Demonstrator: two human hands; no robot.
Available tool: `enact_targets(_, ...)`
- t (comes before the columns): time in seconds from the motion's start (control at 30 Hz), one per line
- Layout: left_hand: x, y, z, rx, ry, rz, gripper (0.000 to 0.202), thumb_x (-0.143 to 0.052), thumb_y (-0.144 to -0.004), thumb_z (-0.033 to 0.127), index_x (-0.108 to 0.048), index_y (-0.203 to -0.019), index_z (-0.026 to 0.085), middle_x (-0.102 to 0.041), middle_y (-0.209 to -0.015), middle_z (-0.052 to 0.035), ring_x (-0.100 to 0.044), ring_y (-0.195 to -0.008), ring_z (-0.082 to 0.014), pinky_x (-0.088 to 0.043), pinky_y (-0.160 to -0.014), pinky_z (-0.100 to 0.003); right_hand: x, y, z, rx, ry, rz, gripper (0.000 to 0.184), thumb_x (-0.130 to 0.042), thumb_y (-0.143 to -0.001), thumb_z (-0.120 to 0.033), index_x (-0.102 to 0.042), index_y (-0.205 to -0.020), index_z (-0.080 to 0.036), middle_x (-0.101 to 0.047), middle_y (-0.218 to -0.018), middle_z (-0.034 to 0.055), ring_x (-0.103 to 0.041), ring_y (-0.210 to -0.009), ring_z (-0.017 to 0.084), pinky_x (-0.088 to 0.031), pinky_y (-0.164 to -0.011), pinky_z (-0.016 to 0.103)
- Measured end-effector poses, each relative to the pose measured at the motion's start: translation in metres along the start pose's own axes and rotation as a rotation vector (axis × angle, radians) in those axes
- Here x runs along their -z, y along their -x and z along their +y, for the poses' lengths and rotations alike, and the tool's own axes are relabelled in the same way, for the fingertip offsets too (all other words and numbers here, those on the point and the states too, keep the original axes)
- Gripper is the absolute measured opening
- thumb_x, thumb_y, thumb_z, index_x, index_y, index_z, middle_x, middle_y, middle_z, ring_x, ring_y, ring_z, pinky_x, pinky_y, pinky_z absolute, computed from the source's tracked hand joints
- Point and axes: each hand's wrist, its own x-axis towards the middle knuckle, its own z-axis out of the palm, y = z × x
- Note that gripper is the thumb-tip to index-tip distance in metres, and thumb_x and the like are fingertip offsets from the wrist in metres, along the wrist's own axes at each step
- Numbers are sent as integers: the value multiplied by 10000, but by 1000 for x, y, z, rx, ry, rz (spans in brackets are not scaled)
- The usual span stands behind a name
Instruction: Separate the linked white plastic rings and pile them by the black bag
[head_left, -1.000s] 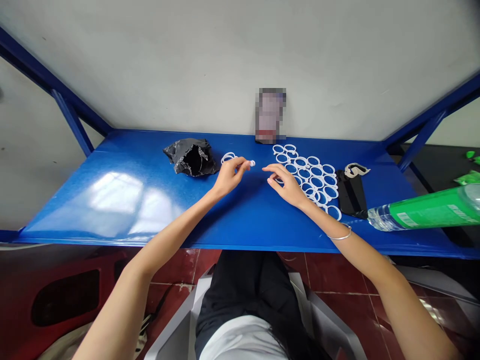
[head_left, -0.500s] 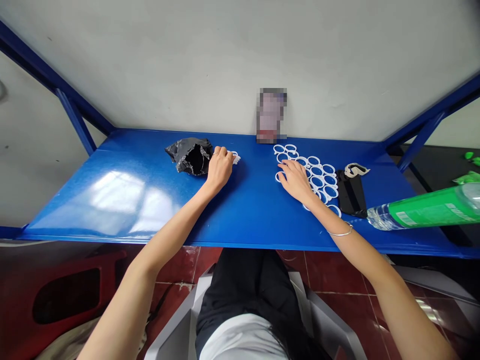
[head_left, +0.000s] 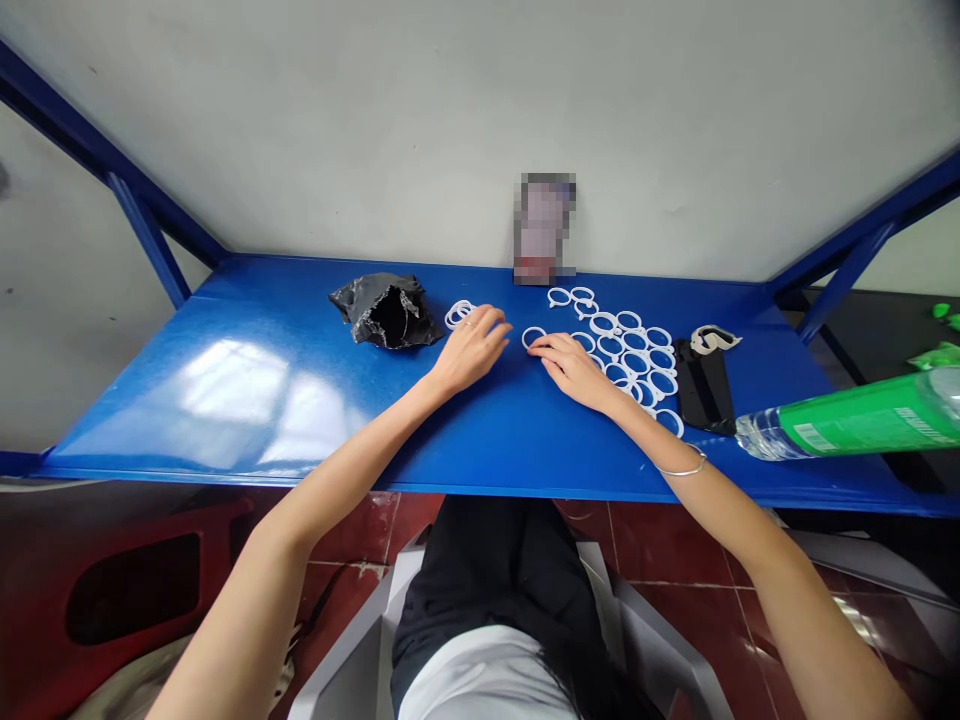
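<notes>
On the blue bench (head_left: 420, 440), my two hands are close together, not touching. Right hand (head_left: 576, 372): fingers narrow, fingertips gripping the near edge of a single white ring (head_left: 535, 328), just clear of the spread of rings (head_left: 616, 332) on that side. Left hand (head_left: 474, 350): fingers loosely bent, slightly apart, beside the small ring pile (head_left: 457, 314) (underside hidden, so can't tell if it's holding anything). Crumpled black bag (head_left: 358, 300) sits left of that pile, mouth facing me. Right of the spread: flat black object (head_left: 705, 395), then green-labelled bottle (head_left: 862, 415), lying on its side.
</notes>
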Motion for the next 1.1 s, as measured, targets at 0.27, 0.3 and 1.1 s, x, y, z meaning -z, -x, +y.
enact_targets(0.27, -15, 6, 7, -139, 137, -201, 224, -480, -961, 301, -616, -1020, 133, -619, -1097, -132, -538, -1049, -240, -431, -856, -341, 1, 1, -19, 22, -223, -69, 329, -412, -948, -234, -685, -1130, -265, -648, -1191, 86, -557, -1174, 274, -433, -1036, 518)
enact_targets(0.3, -15, 6, 6, -140, 142, -203, 234, -468, -966, 310, -618, -1005, 134, -619, -1088, -130, -535, -1038, -238, -426, -855, -338, 2, 2, -20, 17, -249, -68, 321, -423, -944, -236, -687, -1122, -271, -655, -1179, 78, -561, -1176, 271, -429, -1046, 515)
enact_targets(1.1, -1, 2, 28, 436, 1432, -244, 443, -657, -793, 564, -584, -784, 127, -514, -619, 25, -491, -641, -101, -385, -693, -243, 0, 0, -25, -277, -643, 80, 260, -560, -888, -473, -590, -869, -215, -583, -743, -3, -555, -721, 158, -448, -740, 309)
